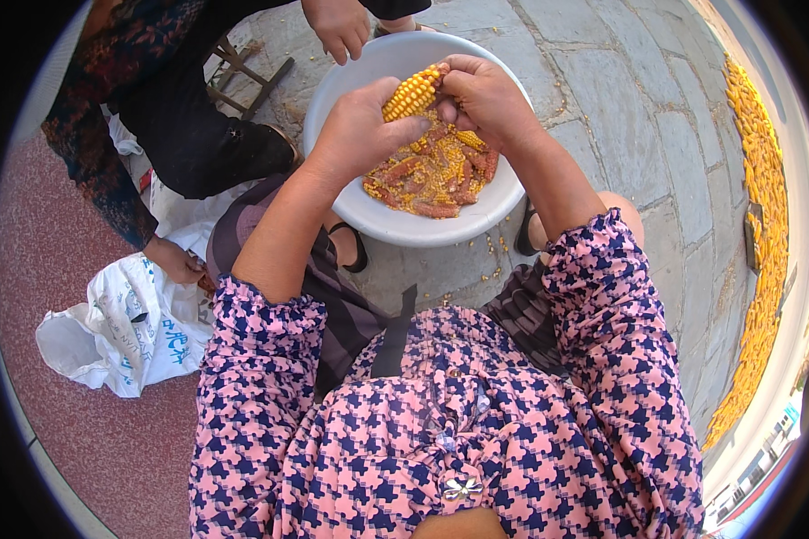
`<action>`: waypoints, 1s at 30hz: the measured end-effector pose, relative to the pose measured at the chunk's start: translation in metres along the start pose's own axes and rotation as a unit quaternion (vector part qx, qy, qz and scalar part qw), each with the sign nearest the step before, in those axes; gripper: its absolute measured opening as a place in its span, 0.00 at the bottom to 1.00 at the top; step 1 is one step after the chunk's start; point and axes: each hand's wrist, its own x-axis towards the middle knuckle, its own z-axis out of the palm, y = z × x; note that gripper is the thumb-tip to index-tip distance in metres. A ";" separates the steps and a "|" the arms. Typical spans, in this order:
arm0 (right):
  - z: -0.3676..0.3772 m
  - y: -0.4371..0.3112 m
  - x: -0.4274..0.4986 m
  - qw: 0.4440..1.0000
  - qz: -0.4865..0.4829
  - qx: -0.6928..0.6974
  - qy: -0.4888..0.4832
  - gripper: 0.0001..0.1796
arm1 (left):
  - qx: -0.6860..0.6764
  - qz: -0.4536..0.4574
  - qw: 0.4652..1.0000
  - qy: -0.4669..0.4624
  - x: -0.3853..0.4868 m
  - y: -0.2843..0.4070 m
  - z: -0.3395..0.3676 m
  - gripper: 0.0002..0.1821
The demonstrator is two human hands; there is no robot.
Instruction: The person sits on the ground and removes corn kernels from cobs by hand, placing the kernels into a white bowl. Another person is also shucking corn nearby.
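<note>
My left hand [371, 124] grips an ear of yellow corn [412, 94], kernels still on it, over a wide pale plastic basin [431, 232]. The ear's reddish end lies at the fingers of my right hand [478, 94], which are curled against it; how firmly they hold it is partly hidden. Inside the basin, below both hands, are loose yellow kernels and several reddish corncobs [404, 168]. Part of another ear with kernels [470, 139] shows beneath my right hand.
At the left sits another person, one hand [340, 27] above the basin's far rim, the other [175, 261] at a white woven sack [135, 323]. Behind them is a wooden stool [249, 84]. Scattered kernels dot the stone paving [613, 121]. A long band of corn ears [758, 269] lies far right.
</note>
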 end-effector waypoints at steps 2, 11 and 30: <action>-0.001 -0.002 0.000 1.000 -0.002 0.007 -0.005 0.09 | 0.058 -0.008 0.998 -0.003 0.002 0.007 -0.004 0.19; 0.000 -0.011 -0.002 1.000 0.005 -0.018 -0.013 0.14 | 0.160 0.030 0.985 0.060 0.001 0.004 0.001 0.16; -0.012 -0.012 -0.003 0.997 0.009 -0.003 -0.081 0.12 | -0.158 -0.053 0.984 -0.062 -0.002 0.002 0.001 0.22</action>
